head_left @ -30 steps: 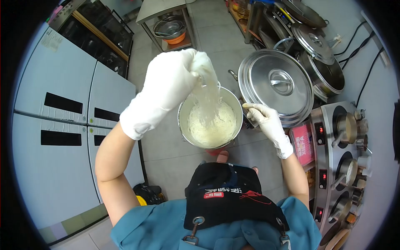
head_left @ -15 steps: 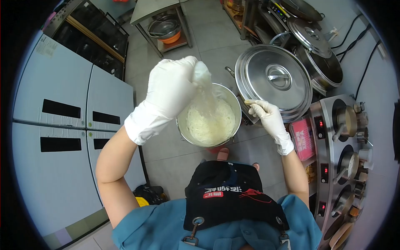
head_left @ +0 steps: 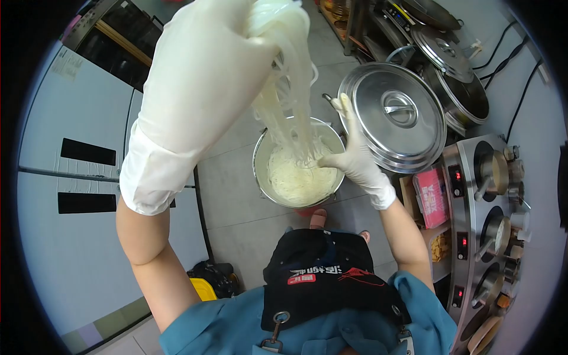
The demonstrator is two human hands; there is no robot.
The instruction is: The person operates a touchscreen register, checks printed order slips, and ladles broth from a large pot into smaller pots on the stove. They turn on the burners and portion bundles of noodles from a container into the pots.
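My left hand (head_left: 204, 77), in a white glove, is raised high and closed around a bunch of pale, wet noodles (head_left: 294, 89). The strands hang from it into a round metal pot (head_left: 258, 171), where more noodles (head_left: 299, 182) lie in a heap. At the pot's right rim is my right hand (head_left: 360, 163), also gloved, with its fingers stretched up and its thumb pointing toward the hanging strands. Whether the thumb touches them I cannot tell. Nothing shows in that hand.
Close beyond my right hand stands a large pot with a steel lid (head_left: 393, 118). A burner counter (head_left: 467, 219) with small pans runs along the right wall, next to a pink-lidded box (head_left: 432, 198). White refrigerator doors (head_left: 71, 242) line the left side.
My left hand has risen toward the camera, drawing the noodles up into long strands. My right hand has moved left to the pot's rim, and its pinched fingers have spread.
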